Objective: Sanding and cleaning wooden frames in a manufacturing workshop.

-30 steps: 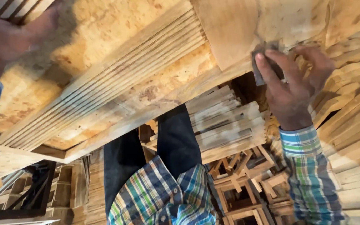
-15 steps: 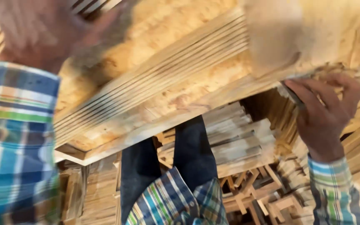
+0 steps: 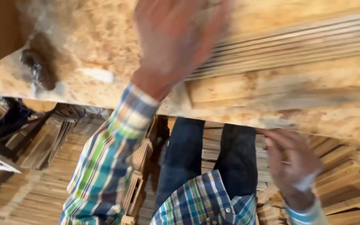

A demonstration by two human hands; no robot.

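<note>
My left hand [image 3: 171, 46], blurred by motion, lies with fingers spread over the near end of a row of thin wooden slats [image 3: 296, 46] set side by side on a chipboard bench [image 3: 101, 46]. My right hand [image 3: 290, 166] is lower right, under the bench's front edge, with its fingertips touching that edge. Its fingers are curled, and I cannot tell whether anything is in them. Both sleeves are plaid.
A dark smudge with pale dust [image 3: 40, 68] marks the bench at the left. Stacks of cut wooden pieces [image 3: 346, 183] fill the floor at the right, and more slats [image 3: 34, 175] lie at the left. My legs in jeans [image 3: 184, 158] stand below the bench.
My left hand has swept from the upper left to the middle of the slats. My right hand has dropped from the bench's right edge to below its front edge. The view has shifted.
</note>
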